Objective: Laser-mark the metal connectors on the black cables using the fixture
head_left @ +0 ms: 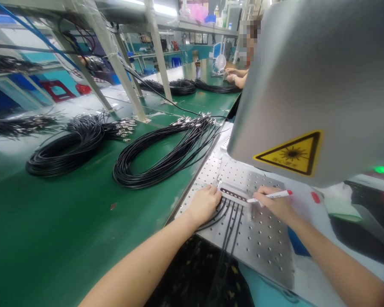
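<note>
A metal fixture bar with a dark slot lies on the perforated metal plate. Small metal cable ends sit in a row in that slot, and several black cables run from it toward me over the plate's near edge. My left hand rests at the bar's left end, fingers curled together; what lies under them is hidden. In my right hand is a white marker pen with a red end, its tip at the right end of the slot.
A large grey machine housing with a yellow laser warning sign overhangs the plate. Coiled black cable bundles lie on the green table. Shelf posts rise from it. Another person's hands are farther back.
</note>
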Tool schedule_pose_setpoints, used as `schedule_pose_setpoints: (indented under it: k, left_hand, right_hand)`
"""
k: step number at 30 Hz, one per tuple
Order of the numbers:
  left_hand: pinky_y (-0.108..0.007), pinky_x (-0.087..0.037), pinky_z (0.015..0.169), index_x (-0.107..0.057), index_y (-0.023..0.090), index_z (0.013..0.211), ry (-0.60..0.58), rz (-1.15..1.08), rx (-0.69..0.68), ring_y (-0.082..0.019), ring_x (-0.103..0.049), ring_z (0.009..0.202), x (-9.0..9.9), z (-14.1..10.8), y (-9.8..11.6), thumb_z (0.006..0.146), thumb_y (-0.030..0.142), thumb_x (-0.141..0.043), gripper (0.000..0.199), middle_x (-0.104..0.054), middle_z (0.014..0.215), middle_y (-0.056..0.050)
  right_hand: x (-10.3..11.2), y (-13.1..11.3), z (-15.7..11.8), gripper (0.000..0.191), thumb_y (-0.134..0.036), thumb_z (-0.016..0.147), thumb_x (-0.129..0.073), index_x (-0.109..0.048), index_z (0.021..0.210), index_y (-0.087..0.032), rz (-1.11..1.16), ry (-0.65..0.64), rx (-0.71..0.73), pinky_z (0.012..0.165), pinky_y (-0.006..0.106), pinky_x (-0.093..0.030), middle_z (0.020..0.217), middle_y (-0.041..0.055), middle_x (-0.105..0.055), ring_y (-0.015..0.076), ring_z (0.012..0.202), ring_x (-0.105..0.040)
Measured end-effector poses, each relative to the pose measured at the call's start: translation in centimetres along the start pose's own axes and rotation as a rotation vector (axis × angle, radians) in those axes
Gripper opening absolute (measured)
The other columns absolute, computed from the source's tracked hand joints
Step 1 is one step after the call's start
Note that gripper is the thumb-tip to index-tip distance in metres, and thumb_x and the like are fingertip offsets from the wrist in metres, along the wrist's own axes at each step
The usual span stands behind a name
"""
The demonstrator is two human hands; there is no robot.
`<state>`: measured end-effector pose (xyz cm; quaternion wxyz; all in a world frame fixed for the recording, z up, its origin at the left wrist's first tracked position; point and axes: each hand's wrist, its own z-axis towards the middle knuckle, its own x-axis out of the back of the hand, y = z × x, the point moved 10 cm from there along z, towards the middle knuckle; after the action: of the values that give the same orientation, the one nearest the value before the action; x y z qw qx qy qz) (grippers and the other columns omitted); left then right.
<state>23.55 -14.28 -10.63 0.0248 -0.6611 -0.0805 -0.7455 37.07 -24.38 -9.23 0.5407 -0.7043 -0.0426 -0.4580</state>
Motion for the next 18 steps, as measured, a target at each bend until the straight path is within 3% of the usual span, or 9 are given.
schedule_pose_setpoints:
  k: [4,7,9,12,14,16,18]
  left_hand:
    - [-0.032,-0.040,0.066,-0.054,0.016,0.082,-0.010,0.016,0.001,-0.020,-0.048,0.078,0.0,0.1,0.0,0.090,0.016,-0.037,0.019,-0.055,0.083,-0.006]
    - [-0.034,-0.039,0.069,-0.054,0.017,0.085,0.003,0.072,0.026,-0.022,-0.048,0.082,0.7,0.1,-0.2,0.089,0.018,-0.040,0.014,-0.055,0.085,-0.007]
    - [-0.036,-0.038,0.073,-0.053,0.018,0.095,0.065,0.122,0.073,-0.024,-0.046,0.089,1.9,0.1,-0.6,0.087,0.023,-0.046,0.012,-0.055,0.092,-0.008]
    - [-0.039,-0.037,0.076,-0.049,0.018,0.106,0.163,0.148,0.139,-0.027,-0.044,0.096,3.6,0.0,-1.4,0.080,0.031,-0.059,0.032,-0.051,0.104,-0.010]
    - [-0.040,-0.036,0.077,-0.049,0.017,0.107,0.200,0.152,0.146,-0.028,-0.043,0.099,4.2,0.0,-1.6,0.075,0.033,-0.065,0.039,-0.050,0.108,-0.011]
    - [-0.040,-0.036,0.079,-0.049,0.017,0.107,0.228,0.161,0.141,-0.028,-0.042,0.102,4.5,0.0,-1.6,0.072,0.033,-0.068,0.042,-0.049,0.110,-0.011]
    - [-0.040,-0.037,0.079,-0.050,0.017,0.107,0.245,0.168,0.137,-0.029,-0.041,0.104,4.8,0.0,-1.5,0.070,0.033,-0.069,0.044,-0.049,0.112,-0.011]
  right_hand:
    - [1.1,-0.3,-0.6,0.028,-0.033,0.077,-0.049,-0.049,0.052,-0.020,-0.014,0.070,0.021,0.053,0.024,-0.036,0.051,-0.0034,-0.052,0.0130,0.054,-0.050]
    - [4.1,0.2,-1.9,0.019,-0.036,0.082,-0.049,-0.061,0.080,-0.022,-0.109,0.269,0.096,0.064,0.026,-0.042,0.075,0.0003,-0.065,0.0167,0.070,-0.058]
    - [5.7,0.9,-3.2,0.021,-0.034,0.085,-0.048,-0.060,0.095,-0.020,-0.326,0.351,0.207,0.072,0.030,-0.043,0.089,0.0049,-0.066,0.0199,0.080,-0.059]
    - [5.7,3.2,-4.6,0.024,-0.020,0.086,-0.041,-0.061,0.099,-0.016,-0.786,0.275,0.327,0.075,0.036,-0.042,0.089,0.0096,-0.063,0.0239,0.084,-0.056]
    - [5.7,4.6,-5.2,0.031,-0.011,0.083,-0.037,-0.061,0.103,-0.017,-0.994,0.251,0.306,0.075,0.039,-0.041,0.090,0.0104,-0.062,0.0256,0.085,-0.055]
    - [5.8,4.3,-5.7,0.037,-0.009,0.082,-0.037,-0.060,0.109,-0.020,-1.039,0.309,0.260,0.078,0.041,-0.041,0.096,0.0107,-0.060,0.0269,0.091,-0.053]
    - [4.8,2.6,-5.9,0.036,-0.016,0.084,-0.039,-0.056,0.115,-0.021,-0.917,0.350,0.250,0.085,0.043,-0.040,0.103,0.0110,-0.057,0.0269,0.099,-0.051]
